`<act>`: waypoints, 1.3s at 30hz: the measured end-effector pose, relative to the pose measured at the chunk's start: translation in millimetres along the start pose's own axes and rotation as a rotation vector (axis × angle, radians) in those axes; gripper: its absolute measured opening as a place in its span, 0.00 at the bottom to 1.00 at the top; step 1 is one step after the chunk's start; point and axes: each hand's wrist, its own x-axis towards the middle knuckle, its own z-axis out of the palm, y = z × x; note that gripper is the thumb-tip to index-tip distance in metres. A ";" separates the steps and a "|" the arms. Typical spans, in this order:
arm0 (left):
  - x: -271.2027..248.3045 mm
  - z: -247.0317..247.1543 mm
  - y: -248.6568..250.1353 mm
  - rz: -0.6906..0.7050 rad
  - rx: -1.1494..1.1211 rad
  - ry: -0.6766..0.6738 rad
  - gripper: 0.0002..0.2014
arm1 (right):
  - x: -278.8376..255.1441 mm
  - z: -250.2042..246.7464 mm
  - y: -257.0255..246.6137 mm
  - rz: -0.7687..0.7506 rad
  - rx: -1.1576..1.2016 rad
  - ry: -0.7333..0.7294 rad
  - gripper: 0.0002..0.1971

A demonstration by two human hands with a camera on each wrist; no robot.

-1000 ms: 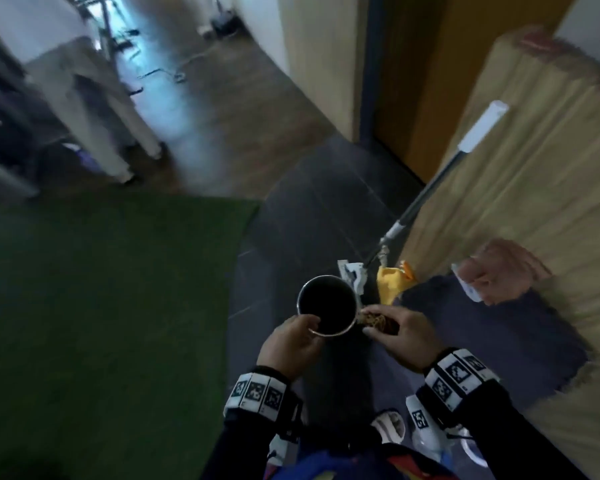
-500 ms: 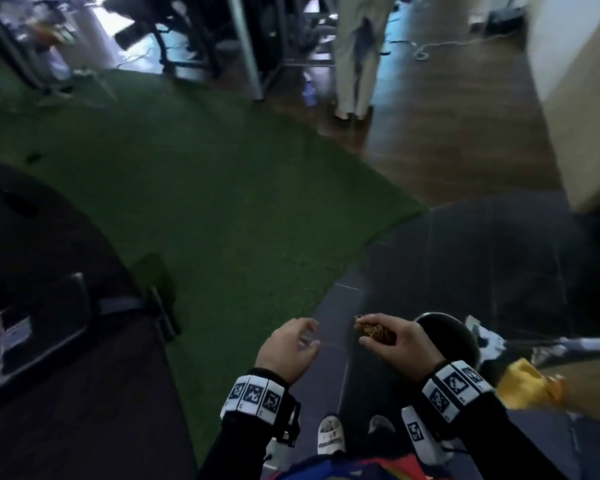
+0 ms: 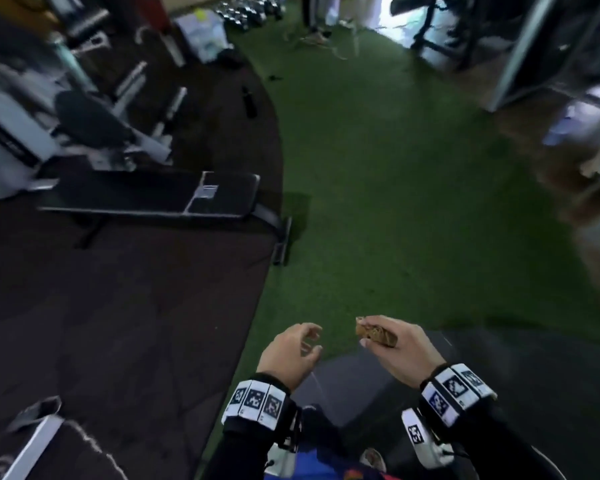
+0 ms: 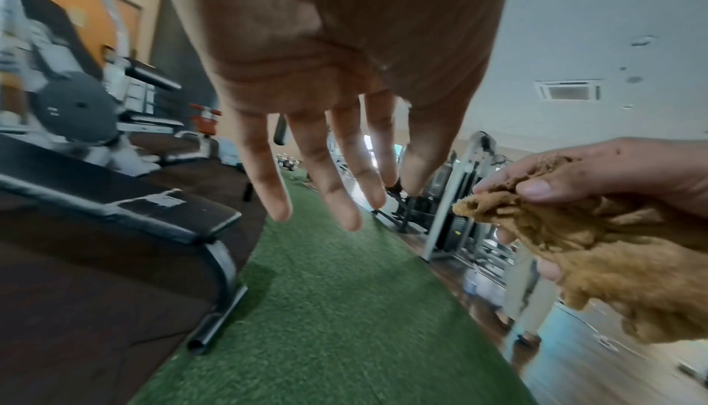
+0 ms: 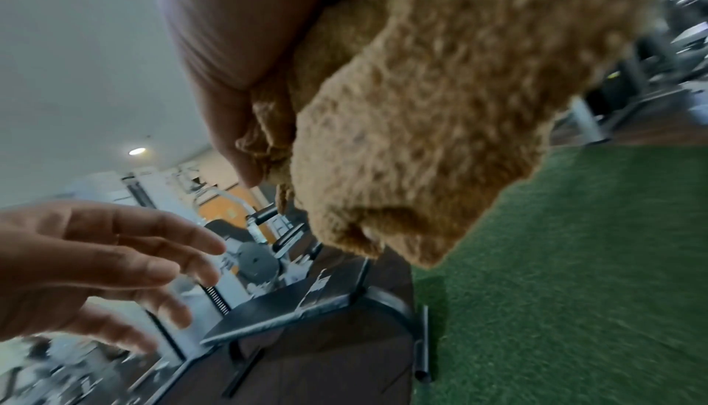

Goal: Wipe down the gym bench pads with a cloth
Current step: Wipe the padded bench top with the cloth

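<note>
While the green turf point(image 3: 413, 209) runs up the middle of the floor, a dark rubber mat point(image 3: 125, 306) lies along its left edge, and the flat gym bench point(image 3: 153, 195) stands on that mat with its foot bar just at the turf's border. Beyond the bench, farther from the turf, stand blurred weight machines point(image 3: 84, 119), and a small dark bottle point(image 3: 249, 102) lies on the mat near the turf's curved edge. At the far end of the turf are more racks and frames, and dumbbells, all too smeared to tell apart. Nothing lies on the turf between the hands and the bench foot.

A second padded piece at the mat's near corner is cut off by the picture's edge, and the bench's far end is lost in blur. Most of the cloth point(image 3: 376, 333) is hidden inside the fist in the head view; the wrist views show it bunched and hanging below the palm.

Over the near end of the turf, well apart from the bench, the right hand point(image 3: 395, 348) grips the tan fleecy cloth with thumb and fingers curled round it. Just beside it the left hand point(image 3: 291, 351) holds nothing, fingers point(image 4: 345, 181) spread and loosely bent, not touching the cloth.
</note>
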 end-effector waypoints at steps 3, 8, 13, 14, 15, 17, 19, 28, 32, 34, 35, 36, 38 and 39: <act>-10.5 -18.9 -21.3 -0.076 -0.042 0.097 0.14 | 26.3 20.9 -22.9 -0.088 -0.018 -0.096 0.15; -21.4 -60.4 -65.0 -0.164 -0.097 0.213 0.14 | 65.0 62.5 -65.8 -0.158 -0.008 -0.218 0.15; -30.5 -116.2 -122.9 -0.222 -0.126 0.288 0.14 | 106.4 118.9 -116.3 -0.164 0.027 -0.292 0.13; -32.3 -130.1 -136.0 -0.233 -0.122 0.297 0.14 | 115.5 132.6 -128.1 -0.162 0.034 -0.297 0.13; -34.0 -143.8 -148.9 -0.244 -0.115 0.306 0.15 | 124.2 146.0 -140.2 -0.160 0.041 -0.301 0.13; -37.3 -170.8 -175.4 -0.259 -0.092 0.323 0.15 | 141.6 172.3 -164.2 -0.154 0.048 -0.308 0.12; -40.3 -196.0 -199.2 -0.270 -0.086 0.339 0.14 | 157.0 195.9 -188.2 -0.157 0.031 -0.308 0.12; -2.4 -277.6 -265.4 -0.260 -0.108 0.347 0.15 | 232.2 250.3 -252.0 -0.161 -0.001 -0.341 0.12; 41.9 -311.0 -282.3 -0.257 -0.125 0.335 0.15 | 289.9 257.0 -265.7 -0.147 -0.012 -0.339 0.12; 69.6 -328.8 -291.8 -0.254 -0.123 0.323 0.15 | 326.2 259.8 -271.2 -0.167 -0.018 -0.329 0.12; 84.2 -338.3 -296.4 -0.255 -0.120 0.318 0.15 | 344.9 260.4 -273.5 -0.177 -0.012 -0.317 0.12; 100.4 -349.7 -301.5 -0.258 -0.115 0.312 0.15 | 365.3 261.2 -275.8 -0.184 0.002 -0.304 0.12; 131.5 -372.0 -310.9 -0.263 -0.113 0.303 0.15 | 406.4 261.1 -280.1 -0.179 0.031 -0.297 0.12; 147.1 -383.7 -315.3 -0.263 -0.110 0.300 0.15 | 427.0 260.3 -282.5 -0.174 0.036 -0.299 0.12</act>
